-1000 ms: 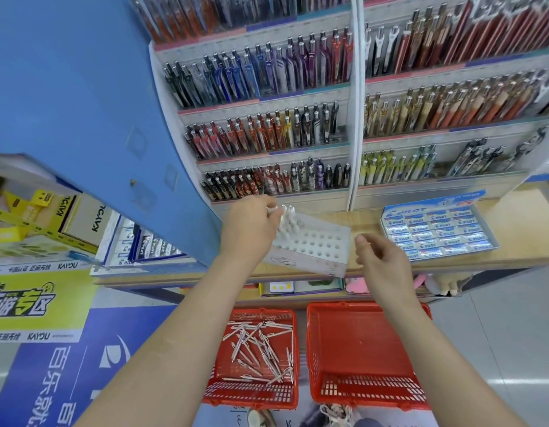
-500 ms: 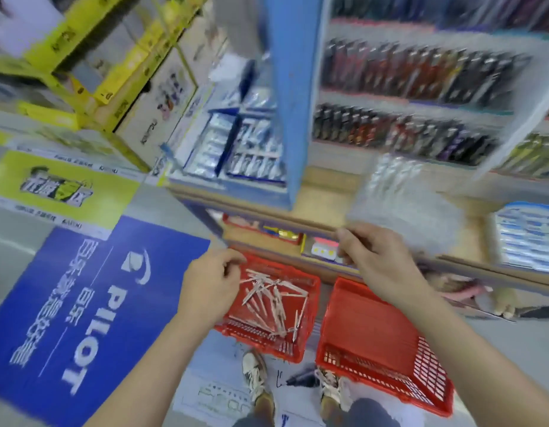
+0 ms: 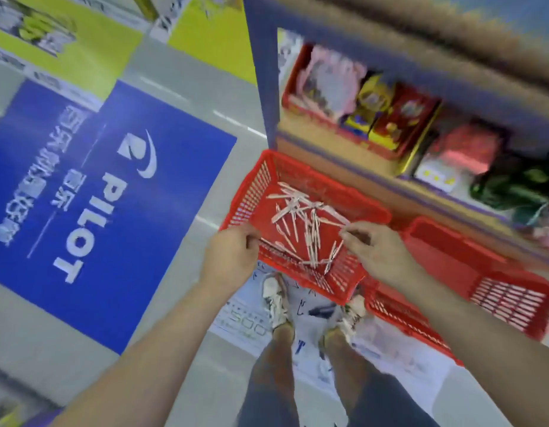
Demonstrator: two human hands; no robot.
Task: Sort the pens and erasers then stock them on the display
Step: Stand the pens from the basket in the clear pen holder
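A red basket (image 3: 251, 192) on the floor holds several loose white pens (image 3: 310, 220). My left hand (image 3: 233, 254) is at the basket's near left rim, fingers pinched together over a thin white pen or the rim edge; blur hides which. At the basket's right side my right hand (image 3: 374, 251) hovers just above the pens. Its fingertips are curled close to one pen's end, and I cannot see whether it grips anything. A second red basket (image 3: 495, 291) stands to the right and looks bare inside. No erasers are in view.
My feet (image 3: 276, 300) stand on printed paper right behind the baskets. A low shelf (image 3: 353, 149) behind them carries pink, yellow and red packaged goods. A blue PILOT floor sign (image 3: 106, 195) lies to the left. The whole view is motion-blurred.
My view has swung down from the pen display to the floor. The right hand no longer holds the white perforated pen holder; both hands have dropped to the basket of pens.
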